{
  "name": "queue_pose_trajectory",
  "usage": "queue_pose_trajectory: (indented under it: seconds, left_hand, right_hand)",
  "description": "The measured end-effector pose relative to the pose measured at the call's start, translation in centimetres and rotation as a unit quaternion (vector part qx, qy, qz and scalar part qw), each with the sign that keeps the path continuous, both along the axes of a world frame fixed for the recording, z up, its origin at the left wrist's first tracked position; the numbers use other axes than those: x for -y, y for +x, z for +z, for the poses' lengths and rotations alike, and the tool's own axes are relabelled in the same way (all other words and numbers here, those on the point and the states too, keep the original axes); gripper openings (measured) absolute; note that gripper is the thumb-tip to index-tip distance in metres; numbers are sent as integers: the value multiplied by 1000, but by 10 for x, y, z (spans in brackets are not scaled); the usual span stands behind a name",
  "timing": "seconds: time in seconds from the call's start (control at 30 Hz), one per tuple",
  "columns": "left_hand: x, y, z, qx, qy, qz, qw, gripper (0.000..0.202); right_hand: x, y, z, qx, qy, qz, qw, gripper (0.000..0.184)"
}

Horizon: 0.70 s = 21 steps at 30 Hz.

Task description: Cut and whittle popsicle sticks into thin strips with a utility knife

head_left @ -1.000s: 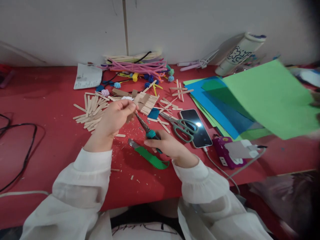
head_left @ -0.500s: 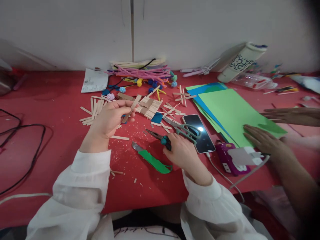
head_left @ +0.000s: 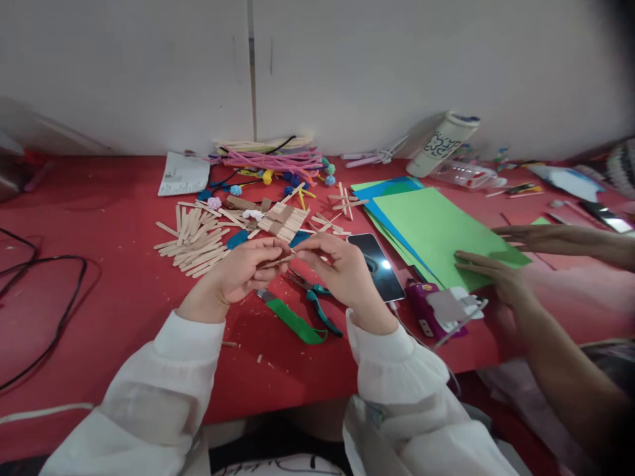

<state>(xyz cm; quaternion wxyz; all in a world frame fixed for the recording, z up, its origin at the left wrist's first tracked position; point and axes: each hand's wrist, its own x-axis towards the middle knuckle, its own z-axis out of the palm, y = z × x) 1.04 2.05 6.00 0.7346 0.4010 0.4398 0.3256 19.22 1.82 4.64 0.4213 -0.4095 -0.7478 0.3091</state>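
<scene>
My left hand (head_left: 243,271) and my right hand (head_left: 337,268) meet over the red table (head_left: 109,264), both pinching one short wooden craft stick (head_left: 280,260) between their fingertips. The teal-handled pliers (head_left: 312,297) lie on the table just below my right hand, beside a green-handled cutter (head_left: 292,320). A heap of loose craft sticks (head_left: 193,241) lies left of my hands, and a glued panel of sticks (head_left: 282,221) lies just beyond them.
Another person's two hands (head_left: 501,264) press on a green sheet topping stacked coloured paper (head_left: 421,225) at right. A phone (head_left: 377,264), purple charger (head_left: 426,307), pipe cleaners and pompoms (head_left: 278,165), a tipped tube (head_left: 441,145) and black cables (head_left: 44,284) are around.
My right hand put the pliers down on the table and came up to grip the stick with my left hand. The other person laid the green sheet flat on the paper stack.
</scene>
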Motion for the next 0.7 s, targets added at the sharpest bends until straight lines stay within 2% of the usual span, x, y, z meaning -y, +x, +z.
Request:
queue_pose_trajectory:
  seconds: [0.1,0.2,0.33,0.4,0.47,0.5,0.57,0.63,0.7]
  left_hand:
    - [7,-4,-7,-71,80,1,994,26]
    - [9,-7,-17,-185,180,15,966,27]
    - [10,-11,-28,-238,199,68,948,22]
    - [10,-17,-30,-256,201,105,940,19]
    - [11,-24,-31,-305,215,133,918,17]
    - [13,-28,-33,-330,222,134,908,17]
    - [17,-34,-37,-359,228,110,898,19]
    - [23,-38,-44,-358,221,81,904,22]
    - [30,-40,-53,-360,204,79,907,20]
  right_hand:
    - [-2,-3,-8,-29,-103,-30,994,17]
    - [-2,-4,-17,-54,-159,-42,985,19]
    - [3,-7,-27,-99,-219,-31,970,28]
    - [13,-10,-30,-74,-219,-37,972,36]
    - [31,-15,-32,102,-147,-32,983,31]
    - [41,-18,-34,216,-93,-23,972,33]
    - [60,-22,-39,392,-33,-3,919,43]
    - [76,-23,-46,457,-17,7,889,44]
    - [86,-16,-51,435,-23,-22,900,40]
